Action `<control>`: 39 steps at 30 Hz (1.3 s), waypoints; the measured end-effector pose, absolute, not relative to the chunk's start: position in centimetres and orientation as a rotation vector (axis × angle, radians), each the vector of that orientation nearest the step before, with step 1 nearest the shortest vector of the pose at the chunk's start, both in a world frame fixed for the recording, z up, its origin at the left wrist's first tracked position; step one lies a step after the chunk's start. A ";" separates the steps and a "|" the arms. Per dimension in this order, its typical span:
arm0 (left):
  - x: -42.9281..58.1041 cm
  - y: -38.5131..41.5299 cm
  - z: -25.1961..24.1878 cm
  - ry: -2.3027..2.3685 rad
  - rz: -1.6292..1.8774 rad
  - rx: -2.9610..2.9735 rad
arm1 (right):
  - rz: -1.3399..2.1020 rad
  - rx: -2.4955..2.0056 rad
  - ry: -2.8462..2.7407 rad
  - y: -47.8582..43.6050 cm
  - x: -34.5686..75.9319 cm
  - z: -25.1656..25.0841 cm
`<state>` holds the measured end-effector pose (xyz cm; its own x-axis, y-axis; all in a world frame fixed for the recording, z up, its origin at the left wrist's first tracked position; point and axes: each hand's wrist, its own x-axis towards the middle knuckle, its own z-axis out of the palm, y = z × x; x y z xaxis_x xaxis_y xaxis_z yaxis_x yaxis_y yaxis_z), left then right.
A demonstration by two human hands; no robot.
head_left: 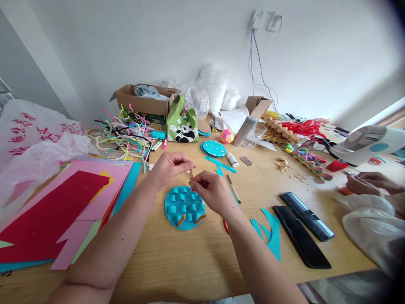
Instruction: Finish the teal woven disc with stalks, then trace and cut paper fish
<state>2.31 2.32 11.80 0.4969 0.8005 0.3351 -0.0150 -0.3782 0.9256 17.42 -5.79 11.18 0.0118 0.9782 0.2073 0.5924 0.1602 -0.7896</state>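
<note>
Between my two hands, above the work, is a small brown ridged piece [191, 174], pinched from both sides. My left hand [172, 166] is closed at its upper end, thumb against fingers. Lower down, my right hand [210, 191] grips it with curled fingertips. Just below lies a round blue disc [171, 219] with raised strips across it like a weave. Two brown ridged pieces [181, 220] rest near its front edge, and a bit of white shows at its right side. Part of the disc's upper right is hidden by my right hand.
Coloured paper sheets [53, 211] lie left. Behind are pipe cleaners [126, 131], a green panda bag [182, 126] and decorated blue discs [214, 149]. Right are a pen [233, 188], blue paper scraps [274, 232], two dark flat objects [302, 236], a sewing machine [370, 141] and another person's hands [367, 182].
</note>
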 end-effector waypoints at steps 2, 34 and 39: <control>2.3 2.3 11.8 0.669 1.012 1.739 | 0.662 -1.517 -1.664 -5.7 17.4 11.2; 2.6 3.2 9.8 0.810 0.701 1.857 | 0.764 -1.446 -1.470 -4.9 19.4 11.5; 1.9 3.4 9.1 0.840 0.703 1.724 | 0.646 -1.344 -1.266 -5.7 21.3 12.5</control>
<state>1.87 3.43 9.09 0.5816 0.8116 0.0561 0.1982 -0.2083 0.9578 21.26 -5.66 12.55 0.2734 0.9178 0.2880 0.3060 0.2009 -0.9306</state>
